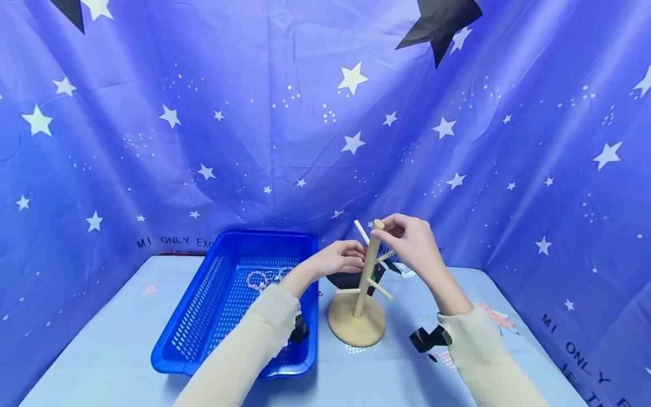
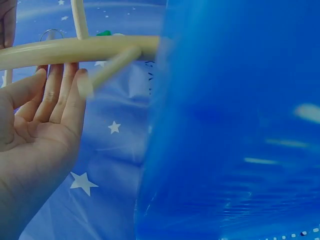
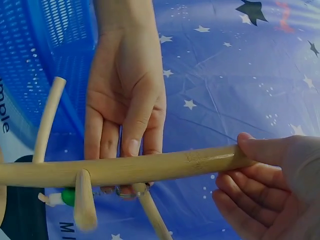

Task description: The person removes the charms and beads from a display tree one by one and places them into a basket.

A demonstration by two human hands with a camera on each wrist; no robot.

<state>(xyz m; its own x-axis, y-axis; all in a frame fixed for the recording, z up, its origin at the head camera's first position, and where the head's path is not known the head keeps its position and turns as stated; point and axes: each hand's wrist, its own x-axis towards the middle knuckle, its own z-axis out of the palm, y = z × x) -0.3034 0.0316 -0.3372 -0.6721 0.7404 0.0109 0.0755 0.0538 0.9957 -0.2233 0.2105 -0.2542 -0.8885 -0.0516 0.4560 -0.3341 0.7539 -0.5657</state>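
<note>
A wooden peg stand (image 1: 367,277) with a round base stands upright right of the blue basket. At the post's top, my right hand (image 1: 414,240) pinches it between thumb and fingers. My left hand (image 1: 335,260) is at the post's left side, its fingers reaching behind it, palm showing in the left wrist view. Close to those fingertips hangs a small clear-beaded trinket (image 3: 125,191) with a green and white charm (image 3: 68,196), near a peg. The post partly hides the left fingertips, so their contact with the trinket is unclear.
The blue plastic basket (image 1: 312,350) sits at the left, with several beaded loops (image 1: 257,280) inside. A pale blue cloth (image 1: 117,328) covers the table. Blue starry fabric (image 1: 285,141) hangs behind and at both sides.
</note>
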